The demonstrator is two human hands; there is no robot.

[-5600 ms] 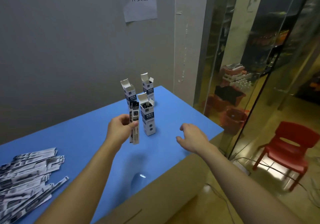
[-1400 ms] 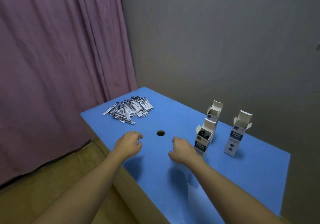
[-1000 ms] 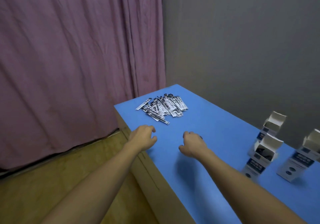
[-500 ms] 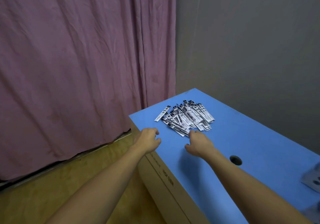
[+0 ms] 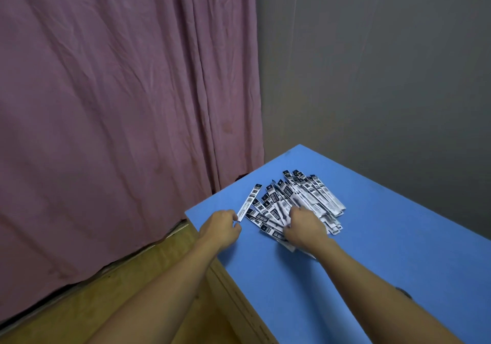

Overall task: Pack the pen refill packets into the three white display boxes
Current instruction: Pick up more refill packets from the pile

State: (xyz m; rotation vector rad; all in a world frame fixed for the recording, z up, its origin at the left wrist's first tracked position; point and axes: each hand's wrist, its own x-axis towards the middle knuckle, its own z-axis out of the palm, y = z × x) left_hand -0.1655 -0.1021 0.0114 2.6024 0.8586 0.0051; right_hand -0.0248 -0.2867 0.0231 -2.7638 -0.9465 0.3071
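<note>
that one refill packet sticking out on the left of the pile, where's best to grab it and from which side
Take the stray packet by its near end, coming from the left table edge, where the left hand already sits. It lies flat, long and thin, angled away from the pile, so that end is free. A thumb-and-finger pinch probably suits it. The right hand rests on the pile.

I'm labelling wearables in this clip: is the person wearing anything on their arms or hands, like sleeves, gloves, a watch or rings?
Nothing shows: the left hand and right hand are bare, without gloves or visible rings. Both forearms are uncovered to the frame edge, with no sleeve, watch or band.
</note>
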